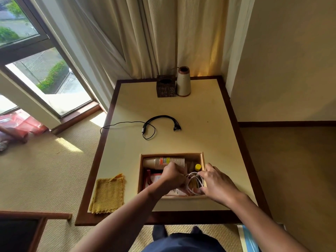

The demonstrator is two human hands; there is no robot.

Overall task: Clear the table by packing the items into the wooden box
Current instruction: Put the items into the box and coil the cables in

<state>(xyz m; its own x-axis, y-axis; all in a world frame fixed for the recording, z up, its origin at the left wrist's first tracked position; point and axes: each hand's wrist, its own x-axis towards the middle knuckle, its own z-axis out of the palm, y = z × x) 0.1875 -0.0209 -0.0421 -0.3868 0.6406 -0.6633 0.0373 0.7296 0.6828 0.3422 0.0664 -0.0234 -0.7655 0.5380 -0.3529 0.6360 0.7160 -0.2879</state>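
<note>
The wooden box (140, 171) sits near the table's front edge. Inside lie a stack of paper cups (163, 162) on its side, a yellow-capped bottle (198, 167) and a red-and-white packet (154, 179). Both hands are over the box's right half, holding a coiled white cable (193, 182) between them. My left hand (172, 176) pinches the coil's left side; my right hand (216, 182) grips its right side. A black multi-head cable (160, 122) lies mid-table, its thin lead trailing over the left edge. A folded yellow cloth (108, 193) lies left of the box.
A dark carved tissue box (166, 88) and a beige cone-shaped vase (183, 82) stand at the table's (209, 128) back edge by the curtain. A wall runs along the right. A dark chair arm (36, 215) is at bottom left on the carpet.
</note>
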